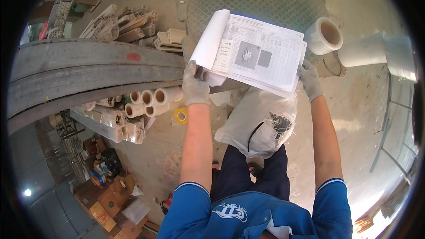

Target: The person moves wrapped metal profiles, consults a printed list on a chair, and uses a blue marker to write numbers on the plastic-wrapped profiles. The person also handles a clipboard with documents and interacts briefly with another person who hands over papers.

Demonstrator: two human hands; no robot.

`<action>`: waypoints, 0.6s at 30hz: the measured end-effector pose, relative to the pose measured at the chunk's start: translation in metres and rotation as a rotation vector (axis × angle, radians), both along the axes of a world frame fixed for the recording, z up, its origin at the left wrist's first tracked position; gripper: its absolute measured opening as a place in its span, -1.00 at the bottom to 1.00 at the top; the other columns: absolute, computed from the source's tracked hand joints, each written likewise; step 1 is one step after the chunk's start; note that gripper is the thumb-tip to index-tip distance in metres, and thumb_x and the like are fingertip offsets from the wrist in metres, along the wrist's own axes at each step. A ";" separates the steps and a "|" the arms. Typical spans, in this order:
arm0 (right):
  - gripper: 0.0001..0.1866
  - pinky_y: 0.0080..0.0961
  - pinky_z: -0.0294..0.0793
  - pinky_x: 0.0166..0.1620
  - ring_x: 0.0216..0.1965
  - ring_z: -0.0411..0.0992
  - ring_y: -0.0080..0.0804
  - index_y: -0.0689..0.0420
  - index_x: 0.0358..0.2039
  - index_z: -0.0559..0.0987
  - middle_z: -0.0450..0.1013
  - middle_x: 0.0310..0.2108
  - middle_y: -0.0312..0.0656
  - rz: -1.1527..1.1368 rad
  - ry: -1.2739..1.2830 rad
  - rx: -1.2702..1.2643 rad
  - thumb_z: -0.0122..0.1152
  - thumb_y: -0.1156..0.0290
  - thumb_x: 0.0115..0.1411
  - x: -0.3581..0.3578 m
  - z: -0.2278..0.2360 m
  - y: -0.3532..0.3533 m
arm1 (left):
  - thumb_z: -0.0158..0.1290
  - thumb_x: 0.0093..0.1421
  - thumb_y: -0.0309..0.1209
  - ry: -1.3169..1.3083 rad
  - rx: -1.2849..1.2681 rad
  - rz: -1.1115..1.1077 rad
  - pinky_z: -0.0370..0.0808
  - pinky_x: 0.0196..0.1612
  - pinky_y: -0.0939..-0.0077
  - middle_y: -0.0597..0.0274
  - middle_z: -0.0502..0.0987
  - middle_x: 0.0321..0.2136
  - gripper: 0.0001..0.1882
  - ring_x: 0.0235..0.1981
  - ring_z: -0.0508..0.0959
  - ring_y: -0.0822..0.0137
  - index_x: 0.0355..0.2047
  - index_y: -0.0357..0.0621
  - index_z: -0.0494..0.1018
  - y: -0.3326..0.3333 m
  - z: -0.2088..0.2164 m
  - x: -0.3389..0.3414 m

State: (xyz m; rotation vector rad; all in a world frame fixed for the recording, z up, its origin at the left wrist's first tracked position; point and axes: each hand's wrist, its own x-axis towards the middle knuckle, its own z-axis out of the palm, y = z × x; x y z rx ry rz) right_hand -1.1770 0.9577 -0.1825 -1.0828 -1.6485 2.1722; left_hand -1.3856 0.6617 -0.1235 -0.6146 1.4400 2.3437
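A stack of printed sheets (276, 48) is spread between my hands, its front pages rolled back along the left side. The top sheet carries a table and two grey pictures. My left hand (195, 86), in a pale glove, grips the lower left corner with its fingers partly behind the paper. At the right edge my gloved right hand (310, 79) pinches the sheets, thumb side showing. Below the papers sits a white woven sack (252, 124), its frayed mouth showing something dark inside and a black strap on its front.
Behind the papers stands a round patterned table (208, 4) with a roll of clear film (325, 35) at its right. Long grey beams (97, 68) run in from the left. Beneath them lie cardboard tubes (150, 97) and yellow tape (181, 115). Cardboard boxes (110, 194) are lower left.
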 end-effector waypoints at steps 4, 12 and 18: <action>-0.66 -0.65 0.48 -0.18 -0.24 0.47 -0.63 0.31 0.09 0.50 0.55 -0.13 -0.27 0.000 0.006 0.025 0.09 0.48 0.33 -0.001 0.000 0.000 | 0.13 0.24 -0.40 0.489 -0.423 -0.137 0.45 0.00 0.36 0.05 0.42 0.06 -0.81 -0.06 0.47 0.20 -0.23 -0.29 0.54 0.020 0.011 0.025; -0.69 -0.66 0.44 -0.30 -0.31 0.45 -0.68 0.29 0.04 0.53 0.55 -0.18 -0.31 -0.015 0.023 0.038 0.10 0.43 0.34 -0.003 -0.002 -0.001 | 0.16 0.04 -0.30 1.080 -1.257 -1.143 0.25 0.24 0.06 0.10 0.51 -0.01 -0.76 0.07 0.41 -0.11 -0.26 -0.04 0.60 0.027 0.018 0.052; -0.70 -0.67 0.38 -0.38 -0.40 0.41 -0.70 0.28 0.00 0.55 0.56 -0.26 -0.34 0.022 -0.032 0.075 0.09 0.36 0.36 -0.001 -0.009 0.004 | 0.12 0.05 -0.31 1.515 -1.288 -1.102 0.05 0.30 -0.15 0.22 0.47 0.10 -0.84 0.24 0.31 0.06 -0.40 -0.07 0.61 0.033 0.019 0.050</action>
